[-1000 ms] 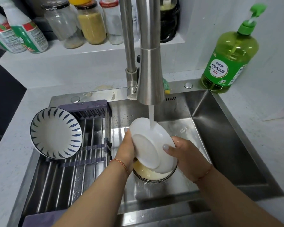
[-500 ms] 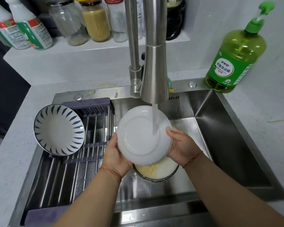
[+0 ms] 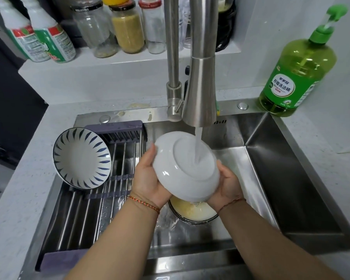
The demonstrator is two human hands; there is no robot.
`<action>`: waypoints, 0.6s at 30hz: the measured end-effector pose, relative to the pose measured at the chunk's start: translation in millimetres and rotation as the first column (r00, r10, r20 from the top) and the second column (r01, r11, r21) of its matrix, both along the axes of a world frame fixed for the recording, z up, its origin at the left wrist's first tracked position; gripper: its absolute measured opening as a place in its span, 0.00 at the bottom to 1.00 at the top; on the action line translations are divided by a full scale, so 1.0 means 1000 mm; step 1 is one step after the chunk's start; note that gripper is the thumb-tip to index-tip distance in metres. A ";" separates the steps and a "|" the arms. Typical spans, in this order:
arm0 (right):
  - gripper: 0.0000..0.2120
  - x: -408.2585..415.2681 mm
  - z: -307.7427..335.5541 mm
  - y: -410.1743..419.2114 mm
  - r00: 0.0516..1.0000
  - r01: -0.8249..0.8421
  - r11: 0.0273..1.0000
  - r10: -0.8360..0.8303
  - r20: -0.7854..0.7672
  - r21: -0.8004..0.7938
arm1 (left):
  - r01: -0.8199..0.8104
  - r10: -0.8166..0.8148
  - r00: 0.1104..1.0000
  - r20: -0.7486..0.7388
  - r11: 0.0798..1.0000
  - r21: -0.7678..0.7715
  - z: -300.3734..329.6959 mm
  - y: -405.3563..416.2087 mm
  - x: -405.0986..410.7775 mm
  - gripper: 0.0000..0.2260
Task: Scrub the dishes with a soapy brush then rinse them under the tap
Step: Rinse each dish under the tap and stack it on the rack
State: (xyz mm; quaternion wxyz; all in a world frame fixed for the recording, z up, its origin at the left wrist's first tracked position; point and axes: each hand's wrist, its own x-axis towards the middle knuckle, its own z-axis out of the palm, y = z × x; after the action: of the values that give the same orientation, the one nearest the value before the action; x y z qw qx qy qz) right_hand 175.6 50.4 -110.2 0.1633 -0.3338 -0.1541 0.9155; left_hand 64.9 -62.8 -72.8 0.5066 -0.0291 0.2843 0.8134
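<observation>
A green pump bottle of dish liquid (image 3: 297, 75) stands on the grey counter (image 3: 331, 138) at the right. On the shelf (image 3: 109, 63) behind stand glass jars (image 3: 127, 27) and two white spray bottles (image 3: 38, 35).

Green translucent plastic pump bottle of dish liquid (image 3: 297, 75), back right counter: white oval label with green Chinese characters, main line reads 柠檬洗洁精; smaller line above it illegible. Two white plastic spray bottles with red-and-green labels (image 3: 42, 40), left shelf: print present, too blurred to read.
</observation>
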 end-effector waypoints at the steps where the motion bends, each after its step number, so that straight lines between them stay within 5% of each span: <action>1: 0.20 0.000 0.001 0.001 1.000 -0.011 1.000 0.011 0.018 0.005 | 0.010 -0.010 1.000 -0.007 1.000 0.003 0.002 0.001 0.002 0.23; 5: 0.22 0.006 0.015 0.015 0.996 -0.056 0.994 0.049 0.077 0.089 | 0.053 -0.058 0.996 -0.066 0.996 -0.071 -0.001 0.003 0.011 0.14; 8: 0.20 0.010 0.026 0.027 0.994 -0.088 0.986 0.077 0.081 0.141 | -0.024 0.006 0.996 -0.092 0.982 -0.189 -0.014 0.005 0.014 0.24; 18: 0.18 0.010 0.041 0.017 0.989 -0.115 0.955 0.085 0.121 0.272 | -0.067 0.117 0.990 0.081 0.883 -0.465 -0.038 0.005 0.034 0.13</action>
State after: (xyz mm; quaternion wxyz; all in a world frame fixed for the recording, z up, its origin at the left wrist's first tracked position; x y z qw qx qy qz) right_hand 185.3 67.0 -69.7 0.1533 -0.3481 -0.3063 0.8726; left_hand 99.0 -57.4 -110.9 0.4604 -0.2053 0.4402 0.7431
